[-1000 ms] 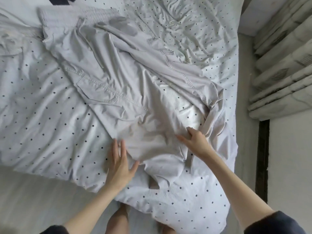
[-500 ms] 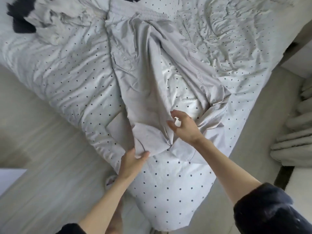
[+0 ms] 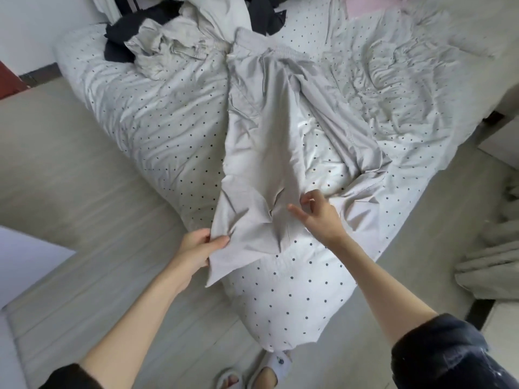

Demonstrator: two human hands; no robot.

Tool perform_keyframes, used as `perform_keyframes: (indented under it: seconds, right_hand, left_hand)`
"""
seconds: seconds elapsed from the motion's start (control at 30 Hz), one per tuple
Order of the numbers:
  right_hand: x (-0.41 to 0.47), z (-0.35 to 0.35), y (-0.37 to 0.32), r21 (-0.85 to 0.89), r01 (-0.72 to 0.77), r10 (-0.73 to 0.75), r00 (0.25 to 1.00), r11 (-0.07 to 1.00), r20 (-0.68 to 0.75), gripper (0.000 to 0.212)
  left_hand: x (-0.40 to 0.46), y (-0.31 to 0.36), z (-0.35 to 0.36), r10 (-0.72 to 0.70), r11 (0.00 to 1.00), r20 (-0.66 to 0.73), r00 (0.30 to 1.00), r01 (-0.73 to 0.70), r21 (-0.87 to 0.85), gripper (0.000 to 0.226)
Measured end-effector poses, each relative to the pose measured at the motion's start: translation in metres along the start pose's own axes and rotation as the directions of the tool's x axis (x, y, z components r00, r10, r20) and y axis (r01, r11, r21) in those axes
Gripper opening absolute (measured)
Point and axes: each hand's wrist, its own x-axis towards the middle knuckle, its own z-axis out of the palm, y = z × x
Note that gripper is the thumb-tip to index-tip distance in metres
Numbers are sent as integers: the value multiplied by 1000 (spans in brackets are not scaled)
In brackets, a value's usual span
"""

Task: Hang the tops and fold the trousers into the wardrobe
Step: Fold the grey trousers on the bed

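Note:
Light grey trousers [image 3: 261,130] lie spread on the dotted white duvet [image 3: 157,119], waistband at the far end and legs running toward me. My left hand [image 3: 200,247] pinches the hem corner of the left leg and lifts it off the bed's corner. My right hand [image 3: 317,214] hovers just right of that leg, fingers loosely curled and holding nothing. The other leg [image 3: 362,164] bends away to the right, its end crumpled.
A pile of grey and black clothes [image 3: 157,43] lies at the bed's far left. Pale wooden floor [image 3: 70,169] runs along the left. Grey curtain folds [image 3: 494,256] hang at the right. My slippered feet [image 3: 252,373] stand at the bed's corner.
My left hand has gone from lying flat on the fabric to pinching the leg's hem and pulling it toward me. My right hand let go of the cloth. The view has swung leftward.

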Motion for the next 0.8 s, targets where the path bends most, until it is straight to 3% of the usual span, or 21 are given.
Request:
perform_keyframes:
  seconds: [0.07,0.2,0.33,0.47,0.57,0.67,0.8]
  right_hand:
    - [-19,-1,4,-70,19,-21,1000,997,-21,29]
    - [-44,-5,-2,84,32,-28,998,996,-50,33]
    - [-72,9,16,-102,65,-59,997,993,59,62]
    - [-105,27,53,-180,-77,97,989,981,110,75]
    - [-124,33,79,-300,-128,184,969,945,167,71]
    - [-136,29,95,-313,-215,300,919,925,255,58]
    - [-135,6,116,-382,-284,404,871,879,281,57]
  left_hand:
    - [-15,-8,0,-32,999,-4,999,32,-17,19]
    - [-35,-26,1,-83,996,47,995,84,-26,18]
    - [-43,-49,-1,-143,990,102,984,141,26,12]
    - [-55,-82,8,-234,971,64,970,230,62,17]
    - [-61,-105,16,-330,939,41,943,324,118,27]
    - [-64,-117,23,-415,889,36,909,397,228,31]
    - [-62,-107,49,-385,860,73,920,329,389,27]
